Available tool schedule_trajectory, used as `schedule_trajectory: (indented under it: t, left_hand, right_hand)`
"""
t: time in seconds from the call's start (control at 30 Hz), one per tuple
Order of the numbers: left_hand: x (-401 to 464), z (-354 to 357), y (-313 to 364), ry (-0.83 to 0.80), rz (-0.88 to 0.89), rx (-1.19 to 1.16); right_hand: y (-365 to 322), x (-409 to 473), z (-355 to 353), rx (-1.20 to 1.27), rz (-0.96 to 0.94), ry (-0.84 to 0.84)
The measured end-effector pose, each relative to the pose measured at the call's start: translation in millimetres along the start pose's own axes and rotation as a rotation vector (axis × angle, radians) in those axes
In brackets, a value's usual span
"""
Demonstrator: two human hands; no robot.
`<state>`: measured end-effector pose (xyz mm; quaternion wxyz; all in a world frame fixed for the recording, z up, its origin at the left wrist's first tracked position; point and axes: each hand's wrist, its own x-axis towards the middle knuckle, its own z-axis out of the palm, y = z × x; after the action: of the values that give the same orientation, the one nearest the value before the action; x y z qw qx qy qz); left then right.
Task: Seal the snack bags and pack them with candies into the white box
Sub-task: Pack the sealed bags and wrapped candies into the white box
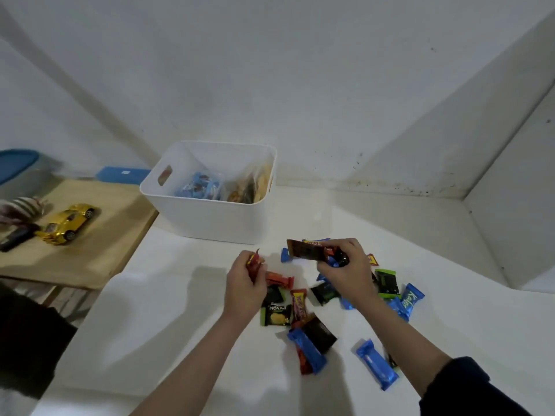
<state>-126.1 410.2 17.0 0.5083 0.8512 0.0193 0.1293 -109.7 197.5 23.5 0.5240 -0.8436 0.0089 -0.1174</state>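
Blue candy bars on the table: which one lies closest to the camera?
The long blue bar lying alone at lower right, beside the right forearm. The other blue bar sits farther left in a pile with dark wrappers, and the remaining blue ones lie farther back.

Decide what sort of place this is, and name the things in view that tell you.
Probably a room in a home, not a shop or factory: a yellow toy car lies on a low wooden table, and a household white box sits by plain scuffed walls.
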Motion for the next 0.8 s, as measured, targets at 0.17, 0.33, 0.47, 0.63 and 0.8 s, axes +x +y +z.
schedule_trajectory:
  t: [0.17, 0.33, 0.47, 0.63, 0.8]
  left_hand:
    - [92, -56, 40, 0.169, 0.02, -0.134]
    - [199, -91, 27, 0.073, -0.003, 0.118]
    - [250, -81, 2, -0.244, -0.191, 0.365]
    - [281, -66, -5, -0.485, -0.281, 0.431]
    - [285, -56, -12, -0.594, -0.357, 0.416]
  right_hand:
    - [-80, 77, 39, 0.031, -0.123, 0.022]
    - [-138, 158, 94, -0.46, -0.236, -0.173]
    - [-147, 194, 140, -0.911, -0.322, -0.471]
    - [-139, 205, 172, -1.023, -0.324, -0.726]
    - [-131, 204, 164, -0.838, -0.299, -0.694]
